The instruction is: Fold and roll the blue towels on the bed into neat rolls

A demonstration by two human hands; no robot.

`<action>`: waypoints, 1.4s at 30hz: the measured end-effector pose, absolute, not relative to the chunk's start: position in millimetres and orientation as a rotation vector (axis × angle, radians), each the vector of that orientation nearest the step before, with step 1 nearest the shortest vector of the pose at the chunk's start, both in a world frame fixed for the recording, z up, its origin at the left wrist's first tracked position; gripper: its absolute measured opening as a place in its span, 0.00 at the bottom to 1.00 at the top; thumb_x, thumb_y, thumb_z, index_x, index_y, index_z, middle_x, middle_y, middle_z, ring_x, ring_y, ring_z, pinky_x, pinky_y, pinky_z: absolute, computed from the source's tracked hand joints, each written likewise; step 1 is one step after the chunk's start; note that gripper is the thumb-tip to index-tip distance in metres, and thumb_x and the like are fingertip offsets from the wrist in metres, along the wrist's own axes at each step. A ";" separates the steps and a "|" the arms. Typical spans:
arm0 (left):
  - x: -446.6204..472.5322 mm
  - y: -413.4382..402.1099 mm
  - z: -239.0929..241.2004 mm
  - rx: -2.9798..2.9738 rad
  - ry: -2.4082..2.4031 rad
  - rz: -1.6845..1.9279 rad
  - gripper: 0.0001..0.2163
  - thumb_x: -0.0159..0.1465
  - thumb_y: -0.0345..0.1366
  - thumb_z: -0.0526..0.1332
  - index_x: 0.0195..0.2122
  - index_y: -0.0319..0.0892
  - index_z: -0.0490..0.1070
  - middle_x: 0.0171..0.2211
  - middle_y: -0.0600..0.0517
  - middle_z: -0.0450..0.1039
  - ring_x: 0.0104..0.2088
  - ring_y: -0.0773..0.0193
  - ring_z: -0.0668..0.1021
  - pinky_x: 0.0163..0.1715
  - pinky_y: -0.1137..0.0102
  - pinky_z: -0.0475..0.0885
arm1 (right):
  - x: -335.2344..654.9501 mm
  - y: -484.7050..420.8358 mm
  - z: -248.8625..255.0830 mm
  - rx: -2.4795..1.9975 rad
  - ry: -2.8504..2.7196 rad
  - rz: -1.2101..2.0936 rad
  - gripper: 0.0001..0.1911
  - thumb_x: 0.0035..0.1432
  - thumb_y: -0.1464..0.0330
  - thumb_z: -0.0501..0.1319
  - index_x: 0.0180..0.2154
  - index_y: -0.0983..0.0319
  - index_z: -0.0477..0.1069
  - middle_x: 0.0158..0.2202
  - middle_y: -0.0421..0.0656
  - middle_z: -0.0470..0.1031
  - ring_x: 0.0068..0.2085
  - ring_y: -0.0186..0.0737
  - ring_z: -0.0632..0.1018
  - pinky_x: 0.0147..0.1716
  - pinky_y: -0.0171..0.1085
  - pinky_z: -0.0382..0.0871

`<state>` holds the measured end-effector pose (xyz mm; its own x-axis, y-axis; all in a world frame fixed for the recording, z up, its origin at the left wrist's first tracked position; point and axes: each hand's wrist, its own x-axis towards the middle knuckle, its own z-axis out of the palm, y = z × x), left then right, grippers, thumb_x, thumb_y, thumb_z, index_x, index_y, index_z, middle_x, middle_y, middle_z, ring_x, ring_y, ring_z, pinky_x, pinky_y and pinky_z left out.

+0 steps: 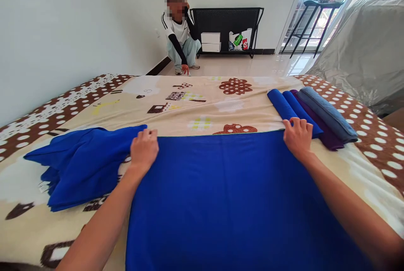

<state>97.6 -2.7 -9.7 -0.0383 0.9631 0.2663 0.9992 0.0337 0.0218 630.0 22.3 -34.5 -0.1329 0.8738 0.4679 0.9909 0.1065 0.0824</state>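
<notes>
Blanket: a cream, cartoon-printed blanket [135, 109] fills the lower and middle frame, edged at both sides in brown with white dots.
Room: white wall [47, 43] at upper left; black shelf unit [225, 19] with white boxes [211, 41] at upper centre, and a crouching person [181, 33] beside it; a dark stool [323, 6] by the glass at upper right.
Blue cloth: the flat blue cloth [227, 203] spreads from centre to bottom edge, its top edge running between both hands.
Left grip: the left grip [144, 148] grasps the cloth's upper left corner, right of a crumpled blue garment [82, 161].
Right grip: the right grip [298, 136] grasps the upper right corner, near the rolled clothes [303, 111] at right; whether it touches them, I cannot tell.
</notes>
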 end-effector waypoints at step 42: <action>113.3 -269.1 -63.0 -1.640 -2.660 -0.740 0.25 0.53 0.65 0.57 0.31 0.45 0.67 0.44 0.44 0.72 0.49 0.45 0.75 0.56 0.50 0.67 | 727.2 -292.2 -125.0 -1.700 -1.943 -0.045 0.27 0.65 0.59 0.55 0.65 0.50 0.62 0.65 0.40 0.65 0.62 0.52 0.70 0.64 0.55 0.59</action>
<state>113.3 -269.1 -63.0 -0.4764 0.8612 0.1773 0.8290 0.3729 0.4168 727.2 -292.2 -125.0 -0.0465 0.9059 0.4209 0.9246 0.1986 -0.3252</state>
